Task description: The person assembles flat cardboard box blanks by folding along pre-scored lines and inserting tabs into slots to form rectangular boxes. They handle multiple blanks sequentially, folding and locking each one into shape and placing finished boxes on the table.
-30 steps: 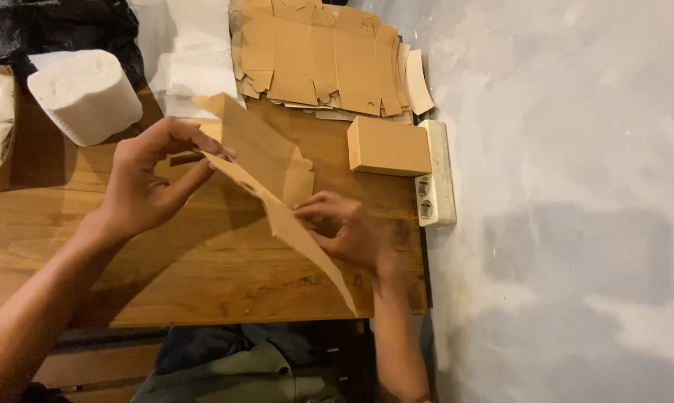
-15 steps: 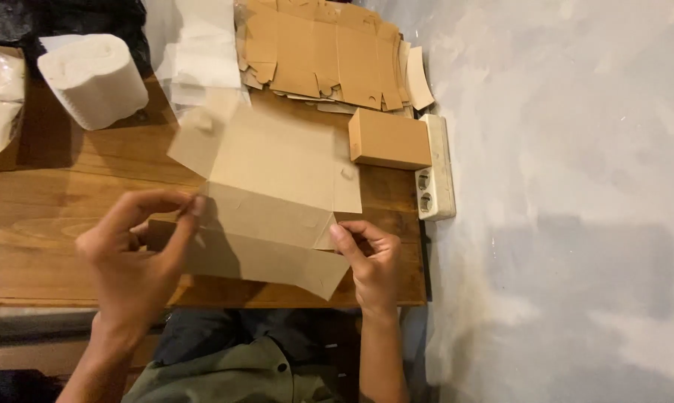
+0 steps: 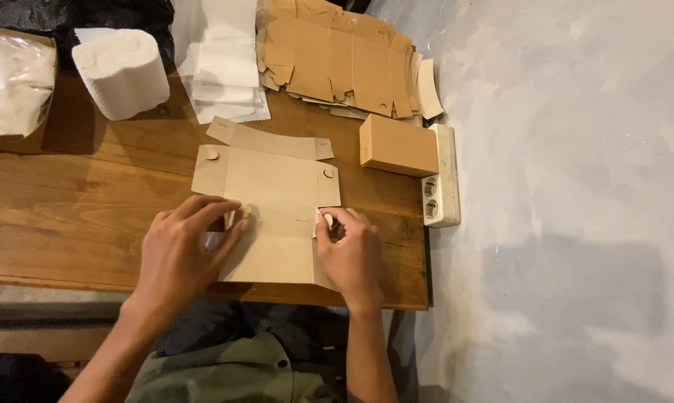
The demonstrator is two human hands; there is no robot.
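A flat cardboard box blank point(image 3: 271, 201) is pinched at its side flaps by the left hand point(image 3: 182, 254) and right hand point(image 3: 350, 252)

- One flat box blank point(image 3: 266, 216)
- One folded box point(image 3: 398, 145)
- One paper roll point(image 3: 123, 72)
- One power strip point(image 3: 441, 179)
- Two hands: left point(image 3: 176, 257), right point(image 3: 350, 257)
- One blank stack point(image 3: 341, 56), sheets perhaps a dozen, uncountable
- One pile of white sheets point(image 3: 225, 71)
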